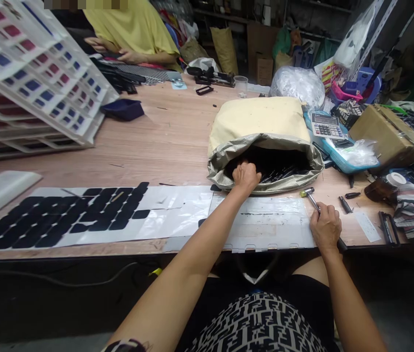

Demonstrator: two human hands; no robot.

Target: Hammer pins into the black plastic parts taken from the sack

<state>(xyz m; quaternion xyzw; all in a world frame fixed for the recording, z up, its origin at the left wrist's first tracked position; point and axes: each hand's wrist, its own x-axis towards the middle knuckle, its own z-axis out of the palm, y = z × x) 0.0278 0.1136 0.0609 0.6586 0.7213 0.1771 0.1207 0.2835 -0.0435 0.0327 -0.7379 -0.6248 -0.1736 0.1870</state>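
Observation:
A pale yellow sack (258,115) lies on the table with its grey-lined mouth facing me. Dark slender pieces (282,173) show inside it. My left hand (246,175) reaches into the mouth at its left side, knuckles bent and fingers curled down; whatever they grip is hidden. My right hand (326,225) is closed around a small hammer (314,200) with a yellow-tipped metal head, resting near the table's front edge. Between my hands, in front of the sack, lies a taped white board (265,225).
Black flat pieces (56,215) lie in rows on a white sheet at left. A white plastic crate (45,73) leans behind them, beside a dark tray (123,110). At right are a calculator (326,126), cardboard box (390,137) and brown jar (381,188). Someone in yellow (133,29) sits opposite.

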